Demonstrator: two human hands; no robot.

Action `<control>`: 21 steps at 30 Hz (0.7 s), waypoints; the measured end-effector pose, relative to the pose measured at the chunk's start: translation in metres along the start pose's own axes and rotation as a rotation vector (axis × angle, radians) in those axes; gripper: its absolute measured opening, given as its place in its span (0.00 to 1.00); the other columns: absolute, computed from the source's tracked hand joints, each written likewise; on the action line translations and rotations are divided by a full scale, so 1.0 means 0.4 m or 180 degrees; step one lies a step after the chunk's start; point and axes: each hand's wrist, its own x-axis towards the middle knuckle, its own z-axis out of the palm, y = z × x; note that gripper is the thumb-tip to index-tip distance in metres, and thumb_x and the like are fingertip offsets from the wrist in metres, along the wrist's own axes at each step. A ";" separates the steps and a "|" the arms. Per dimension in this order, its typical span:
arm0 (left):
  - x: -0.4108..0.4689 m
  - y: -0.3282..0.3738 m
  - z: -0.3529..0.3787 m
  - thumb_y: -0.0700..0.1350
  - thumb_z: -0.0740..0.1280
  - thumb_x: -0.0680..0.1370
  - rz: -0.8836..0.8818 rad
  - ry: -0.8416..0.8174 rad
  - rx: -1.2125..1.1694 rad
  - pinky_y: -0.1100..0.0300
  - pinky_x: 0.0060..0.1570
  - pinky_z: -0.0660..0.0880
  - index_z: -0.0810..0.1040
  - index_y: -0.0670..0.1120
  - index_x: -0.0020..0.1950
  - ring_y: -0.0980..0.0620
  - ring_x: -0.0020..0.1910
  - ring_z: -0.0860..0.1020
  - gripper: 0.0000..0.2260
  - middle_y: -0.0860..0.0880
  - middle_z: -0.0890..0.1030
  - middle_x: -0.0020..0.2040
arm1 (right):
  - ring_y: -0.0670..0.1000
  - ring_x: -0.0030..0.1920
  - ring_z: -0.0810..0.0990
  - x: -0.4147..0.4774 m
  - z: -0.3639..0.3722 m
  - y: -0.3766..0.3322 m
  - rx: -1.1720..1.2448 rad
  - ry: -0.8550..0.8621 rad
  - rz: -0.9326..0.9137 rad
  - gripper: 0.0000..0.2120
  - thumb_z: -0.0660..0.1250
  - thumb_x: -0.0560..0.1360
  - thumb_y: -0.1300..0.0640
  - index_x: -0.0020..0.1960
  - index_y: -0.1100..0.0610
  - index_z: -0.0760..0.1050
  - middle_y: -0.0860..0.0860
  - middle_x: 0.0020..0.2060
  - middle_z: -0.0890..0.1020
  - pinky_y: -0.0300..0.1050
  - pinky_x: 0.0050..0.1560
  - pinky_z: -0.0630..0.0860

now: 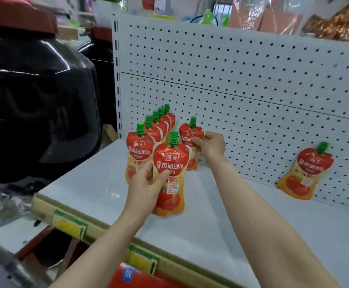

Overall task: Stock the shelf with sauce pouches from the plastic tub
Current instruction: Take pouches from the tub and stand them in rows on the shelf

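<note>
Both forearms reach in from the bottom edge, nearest my view. Left hand [146, 183]: thumb on the front of a pouch [170, 173], other fingers wrapped behind its left edge, so a pinch grip at mid-height. That pouch is upright, green cap up, label facing me; its base is at or just above the shelf [98, 177], I cannot tell if it touches. Right hand [209, 144]: fingers curled together, pinching the right edge of a second pouch [190, 136] further back, near the pegboard [242, 80]. It is upright too, lower half hidden behind the front pouch.

Just left of both, a row of pouches [146, 140] stands one behind another, running back toward the pegboard; I see five green caps, front one touching or just beside the left-hand pouch. Well apart on the right, a lone pouch [306, 173] leans tilted against the pegboard, blurred.

Shelf is white, with a tan front rail carrying two yellow-green tags [69, 224]. Left of the shelf sits a large glossy black jar [36, 100] with a dark red lid. Tub not seen.
</note>
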 end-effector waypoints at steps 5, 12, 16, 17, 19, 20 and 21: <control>0.039 -0.018 0.036 0.40 0.68 0.77 -0.0063 0.0012 0.0006 0.65 0.44 0.78 0.79 0.48 0.55 0.57 0.50 0.83 0.08 0.54 0.85 0.49 | 0.54 0.40 0.85 0.088 0.040 0.012 -0.0062 0.0035 -0.0033 0.07 0.76 0.69 0.53 0.38 0.52 0.79 0.50 0.36 0.85 0.56 0.49 0.82; 0.060 -0.050 0.052 0.41 0.68 0.77 -0.0110 -0.0049 0.0111 0.68 0.43 0.78 0.78 0.52 0.53 0.60 0.49 0.82 0.08 0.58 0.85 0.48 | 0.51 0.38 0.85 0.129 0.063 0.037 -0.0324 0.0182 -0.0313 0.10 0.74 0.69 0.50 0.35 0.51 0.75 0.48 0.35 0.84 0.56 0.46 0.82; 0.066 -0.066 0.049 0.43 0.69 0.77 -0.0181 -0.0081 0.0158 0.63 0.48 0.79 0.78 0.52 0.55 0.58 0.51 0.82 0.08 0.55 0.85 0.51 | 0.48 0.44 0.82 0.069 0.032 0.001 -0.0451 0.0343 -0.0506 0.10 0.72 0.73 0.50 0.52 0.51 0.77 0.48 0.45 0.84 0.49 0.52 0.79; 0.067 -0.068 0.048 0.43 0.69 0.77 -0.0192 -0.0100 0.0158 0.63 0.47 0.79 0.78 0.52 0.55 0.57 0.52 0.82 0.09 0.55 0.85 0.51 | 0.47 0.45 0.82 0.047 0.012 -0.009 -0.0454 0.0393 -0.0555 0.13 0.71 0.74 0.48 0.56 0.52 0.76 0.46 0.46 0.83 0.47 0.53 0.78; 0.070 -0.072 0.048 0.43 0.69 0.77 -0.0193 -0.0118 0.0158 0.64 0.47 0.79 0.78 0.51 0.56 0.58 0.51 0.82 0.09 0.54 0.84 0.51 | 0.47 0.45 0.82 -0.015 -0.037 -0.039 -0.0321 0.0306 -0.0615 0.14 0.68 0.76 0.44 0.55 0.52 0.77 0.44 0.43 0.82 0.49 0.51 0.80; 0.072 -0.073 0.051 0.42 0.69 0.77 -0.0183 -0.0123 0.0154 0.65 0.46 0.79 0.78 0.51 0.56 0.58 0.51 0.82 0.09 0.54 0.85 0.51 | 0.46 0.43 0.83 -0.051 -0.065 -0.054 -0.0122 0.0061 -0.0559 0.15 0.66 0.77 0.42 0.52 0.53 0.78 0.44 0.41 0.83 0.48 0.48 0.81; 0.073 -0.073 0.054 0.42 0.68 0.77 -0.0180 -0.0131 0.0133 0.66 0.45 0.78 0.78 0.50 0.56 0.59 0.50 0.82 0.08 0.54 0.85 0.51 | 0.45 0.40 0.83 -0.092 -0.092 -0.067 0.0083 -0.0359 -0.0378 0.18 0.63 0.78 0.40 0.50 0.55 0.79 0.46 0.39 0.84 0.46 0.43 0.81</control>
